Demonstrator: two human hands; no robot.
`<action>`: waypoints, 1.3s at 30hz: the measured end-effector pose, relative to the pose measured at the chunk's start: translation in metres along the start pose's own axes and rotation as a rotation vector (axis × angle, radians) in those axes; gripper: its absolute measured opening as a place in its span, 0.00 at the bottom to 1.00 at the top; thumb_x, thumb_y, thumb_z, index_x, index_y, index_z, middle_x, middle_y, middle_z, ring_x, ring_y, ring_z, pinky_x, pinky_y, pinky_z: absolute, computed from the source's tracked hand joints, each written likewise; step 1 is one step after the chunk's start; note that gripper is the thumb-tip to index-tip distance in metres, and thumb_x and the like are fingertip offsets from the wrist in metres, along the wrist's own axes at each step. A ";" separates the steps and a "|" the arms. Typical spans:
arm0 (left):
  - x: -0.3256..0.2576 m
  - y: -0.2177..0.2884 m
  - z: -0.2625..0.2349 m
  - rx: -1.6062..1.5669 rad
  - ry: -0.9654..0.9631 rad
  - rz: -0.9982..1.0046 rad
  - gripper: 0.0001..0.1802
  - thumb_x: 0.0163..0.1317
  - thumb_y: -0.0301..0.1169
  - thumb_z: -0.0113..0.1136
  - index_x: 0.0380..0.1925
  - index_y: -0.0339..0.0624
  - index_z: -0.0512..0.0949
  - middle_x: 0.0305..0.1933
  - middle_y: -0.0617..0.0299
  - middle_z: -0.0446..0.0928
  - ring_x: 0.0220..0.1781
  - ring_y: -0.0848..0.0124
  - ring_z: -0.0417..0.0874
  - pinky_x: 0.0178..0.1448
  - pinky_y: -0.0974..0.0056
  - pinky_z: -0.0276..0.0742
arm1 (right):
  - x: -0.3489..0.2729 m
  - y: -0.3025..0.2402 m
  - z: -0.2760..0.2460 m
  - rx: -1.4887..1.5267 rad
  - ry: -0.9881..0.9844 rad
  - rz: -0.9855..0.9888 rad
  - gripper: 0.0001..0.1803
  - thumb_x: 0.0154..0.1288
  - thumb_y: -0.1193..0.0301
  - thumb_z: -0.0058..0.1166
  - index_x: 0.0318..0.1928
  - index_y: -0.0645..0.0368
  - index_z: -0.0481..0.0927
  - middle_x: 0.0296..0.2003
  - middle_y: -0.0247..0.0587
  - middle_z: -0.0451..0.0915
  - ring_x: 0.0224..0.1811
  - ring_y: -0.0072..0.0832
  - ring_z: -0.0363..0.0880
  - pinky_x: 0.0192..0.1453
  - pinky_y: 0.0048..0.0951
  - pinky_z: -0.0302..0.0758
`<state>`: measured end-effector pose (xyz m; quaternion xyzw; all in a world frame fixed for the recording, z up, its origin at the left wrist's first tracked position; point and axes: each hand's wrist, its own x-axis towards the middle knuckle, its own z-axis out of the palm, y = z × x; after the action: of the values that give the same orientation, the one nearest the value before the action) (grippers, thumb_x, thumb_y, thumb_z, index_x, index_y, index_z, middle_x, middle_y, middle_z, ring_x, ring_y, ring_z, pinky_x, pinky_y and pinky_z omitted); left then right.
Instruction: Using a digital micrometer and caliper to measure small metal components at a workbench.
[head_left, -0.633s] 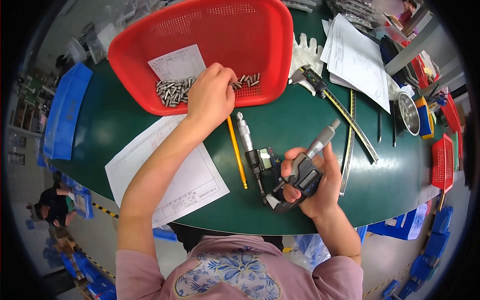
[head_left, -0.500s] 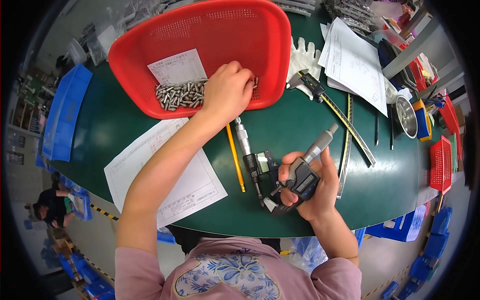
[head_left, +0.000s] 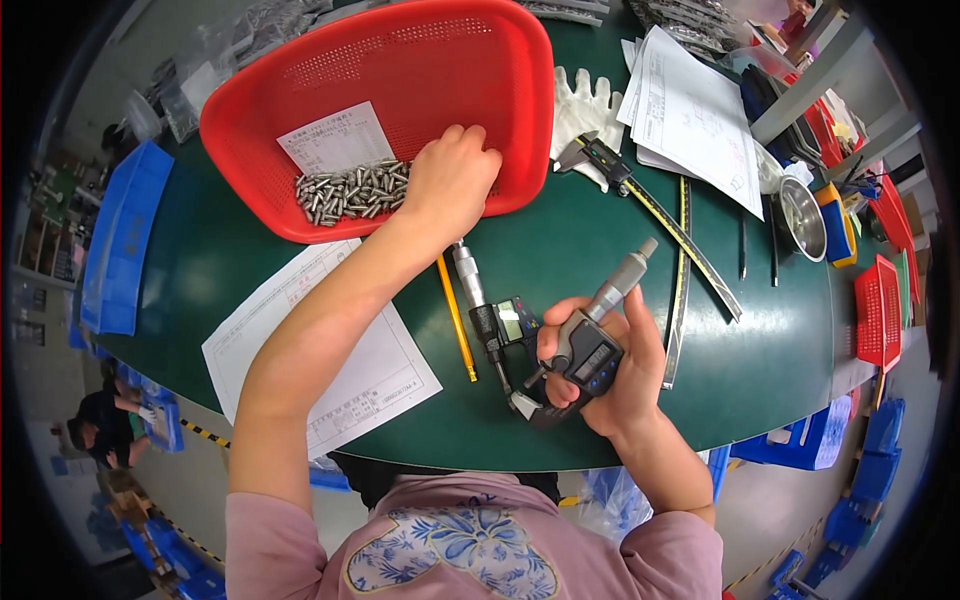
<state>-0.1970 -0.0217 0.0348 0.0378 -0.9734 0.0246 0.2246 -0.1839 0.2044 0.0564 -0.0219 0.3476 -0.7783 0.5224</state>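
Observation:
My left hand [head_left: 452,185] reaches into a red plastic basket [head_left: 530,110], beside a pile of small metal pins [head_left: 350,190]. Its fingers are curled down and their tips are hidden, so what they hold cannot be made out. In my right hand [head_left: 632,375] is a digital micrometer [head_left: 590,350], its silver thimble pointing up and away. I see nothing clamped in its jaws. Just left of it, a second digital micrometer [head_left: 485,325] lies on the green table, partly overlapped by the held one. Alongside that lies a yellow pencil-like stick [head_left: 458,325].
A printed sheet [head_left: 370,385] lies under my left forearm. A digital caliper [head_left: 680,235] rests against a white glove [head_left: 585,105], near stacked papers [head_left: 700,120], a metal rule [head_left: 676,330] and a steel bowl [head_left: 803,220]. A blue bin [head_left: 125,240] stands at the left.
The view has shifted slightly, so the basket and tools appear farther left. My left hand stays in the basket, and pins seen right of it are now hidden. My right hand still holds the micrometer.

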 end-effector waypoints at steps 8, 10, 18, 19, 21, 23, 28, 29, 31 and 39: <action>-0.022 0.016 -0.034 -0.731 -0.085 -0.368 0.07 0.50 0.24 0.53 0.31 0.36 0.71 0.31 0.60 0.71 0.35 0.71 0.73 0.37 0.69 0.70 | 0.001 0.000 -0.002 -0.003 0.015 -0.044 0.37 0.59 0.41 0.21 0.35 0.65 0.70 0.24 0.46 0.73 0.11 0.25 0.65 0.16 0.23 0.65; -0.050 0.031 -0.045 -1.395 -0.174 -0.564 0.09 0.54 0.26 0.52 0.35 0.37 0.69 0.33 0.61 0.72 0.36 0.76 0.72 0.39 0.71 0.68 | 0.000 -0.003 -0.004 0.042 0.001 -0.102 0.37 0.59 0.41 0.21 0.35 0.64 0.70 0.23 0.46 0.73 0.12 0.26 0.65 0.16 0.22 0.65; -0.117 0.088 -0.077 -2.072 -0.227 -0.816 0.09 0.54 0.23 0.54 0.37 0.35 0.70 0.37 0.59 0.74 0.40 0.75 0.74 0.45 0.73 0.69 | 0.003 -0.001 -0.003 0.053 -0.056 -0.161 0.32 0.62 0.46 0.20 0.37 0.64 0.67 0.26 0.48 0.71 0.10 0.27 0.63 0.14 0.24 0.64; -0.118 0.088 -0.076 -2.078 -0.229 -0.821 0.09 0.54 0.23 0.54 0.37 0.35 0.70 0.37 0.59 0.74 0.40 0.75 0.74 0.45 0.73 0.69 | 0.003 -0.001 -0.003 0.051 -0.050 -0.157 0.32 0.62 0.46 0.20 0.37 0.64 0.67 0.26 0.48 0.71 0.10 0.27 0.63 0.14 0.24 0.64; -0.120 0.089 -0.075 -2.017 -0.213 -0.782 0.09 0.54 0.22 0.54 0.36 0.35 0.70 0.38 0.59 0.73 0.40 0.76 0.74 0.46 0.73 0.69 | 0.002 -0.001 -0.003 0.053 -0.075 -0.143 0.32 0.62 0.46 0.20 0.37 0.64 0.67 0.26 0.48 0.71 0.10 0.27 0.63 0.14 0.24 0.64; -0.121 0.090 -0.075 -2.000 -0.219 -0.778 0.09 0.54 0.23 0.54 0.36 0.35 0.70 0.38 0.59 0.73 0.40 0.76 0.74 0.45 0.73 0.69 | 0.001 0.000 -0.003 0.050 -0.080 -0.141 0.32 0.62 0.46 0.20 0.37 0.64 0.67 0.26 0.47 0.71 0.10 0.27 0.63 0.14 0.24 0.64; -0.123 0.093 -0.075 -1.958 -0.241 -0.797 0.09 0.54 0.23 0.55 0.36 0.35 0.70 0.38 0.60 0.73 0.39 0.77 0.73 0.45 0.73 0.69 | 0.000 0.001 -0.002 0.106 -0.089 -0.102 0.37 0.59 0.42 0.21 0.36 0.66 0.70 0.25 0.48 0.73 0.12 0.25 0.67 0.16 0.22 0.66; -0.123 0.094 -0.074 -1.962 -0.241 -0.804 0.09 0.54 0.22 0.55 0.36 0.35 0.70 0.38 0.60 0.73 0.39 0.77 0.73 0.45 0.73 0.69 | 0.000 0.000 -0.002 0.101 -0.087 -0.102 0.37 0.59 0.42 0.22 0.36 0.66 0.70 0.25 0.47 0.73 0.12 0.25 0.67 0.16 0.21 0.66; -0.122 0.094 -0.074 -1.966 -0.247 -0.809 0.09 0.54 0.22 0.55 0.36 0.34 0.69 0.38 0.59 0.73 0.39 0.77 0.73 0.45 0.73 0.69 | 0.000 0.000 -0.002 0.098 -0.081 -0.106 0.37 0.58 0.42 0.22 0.36 0.66 0.70 0.25 0.47 0.74 0.12 0.25 0.67 0.16 0.21 0.66; -0.122 0.095 -0.075 -2.004 -0.234 -0.799 0.09 0.54 0.21 0.52 0.37 0.33 0.68 0.38 0.58 0.72 0.40 0.76 0.73 0.45 0.73 0.68 | 0.001 -0.001 -0.004 0.052 -0.073 -0.088 0.36 0.58 0.40 0.24 0.34 0.62 0.70 0.26 0.48 0.73 0.11 0.25 0.64 0.14 0.21 0.64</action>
<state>-0.0633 0.0850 0.0463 0.1534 -0.4835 -0.8603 0.0510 -0.1865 0.2060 0.0537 -0.0519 0.3065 -0.8082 0.5002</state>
